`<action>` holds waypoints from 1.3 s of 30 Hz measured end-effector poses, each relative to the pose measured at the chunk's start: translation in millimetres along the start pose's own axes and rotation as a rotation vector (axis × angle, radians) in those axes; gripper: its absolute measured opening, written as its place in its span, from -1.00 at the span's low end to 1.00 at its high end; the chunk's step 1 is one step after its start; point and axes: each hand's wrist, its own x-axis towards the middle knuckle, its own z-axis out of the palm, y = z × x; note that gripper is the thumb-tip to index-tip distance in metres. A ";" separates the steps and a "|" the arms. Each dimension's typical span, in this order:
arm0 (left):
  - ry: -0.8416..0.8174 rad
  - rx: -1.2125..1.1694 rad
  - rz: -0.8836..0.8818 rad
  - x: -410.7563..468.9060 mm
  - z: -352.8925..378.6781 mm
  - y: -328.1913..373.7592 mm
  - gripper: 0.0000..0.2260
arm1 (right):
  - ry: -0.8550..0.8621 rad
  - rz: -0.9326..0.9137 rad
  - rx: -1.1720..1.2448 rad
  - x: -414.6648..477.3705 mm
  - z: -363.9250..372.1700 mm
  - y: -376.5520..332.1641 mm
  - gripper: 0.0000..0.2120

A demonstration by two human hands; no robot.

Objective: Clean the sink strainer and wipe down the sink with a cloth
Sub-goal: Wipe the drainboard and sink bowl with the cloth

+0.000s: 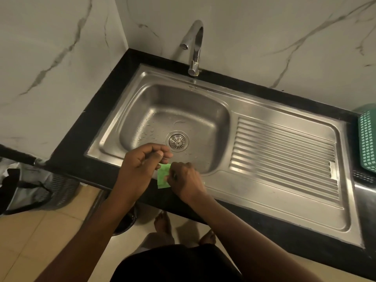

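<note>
as strainer [177, 141] sits, right hand [184, 180] pinches green piece [162, 177]

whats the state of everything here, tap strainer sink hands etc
tap: off, no water running
strainer: seated in the drain
sink: wet, droplets on the bowl floor
small green item: held at the sink's front edge; cloth or packet, cannot tell
left hand: pinches its top
right hand: grips its lower part
green basket: tilted at the right edge
</note>
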 end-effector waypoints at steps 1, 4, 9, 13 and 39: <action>-0.003 -0.004 0.006 2.7 -2.1 1.6 -0.75 | -0.004 0.000 0.011 -0.3 0.6 0.2 -0.84; -0.004 -0.032 0.021 8.5 -9.7 5.8 -0.75 | -0.063 -0.007 0.016 -5.1 -10.6 10.5 -0.69; 0.040 -0.056 0.030 5.6 -40.2 0.7 -0.74 | -0.114 -0.063 -0.086 -32.6 -49.6 49.1 -0.70; 0.134 -0.049 -0.036 -8.3 -77.6 -16.8 -0.76 | -0.110 -0.047 -0.131 -41.3 -53.7 58.1 -0.74; 0.353 -0.015 -0.248 -32.1 -160.4 -70.7 -0.74 | -0.105 -0.408 -0.052 176.5 75.1 -156.1 -0.71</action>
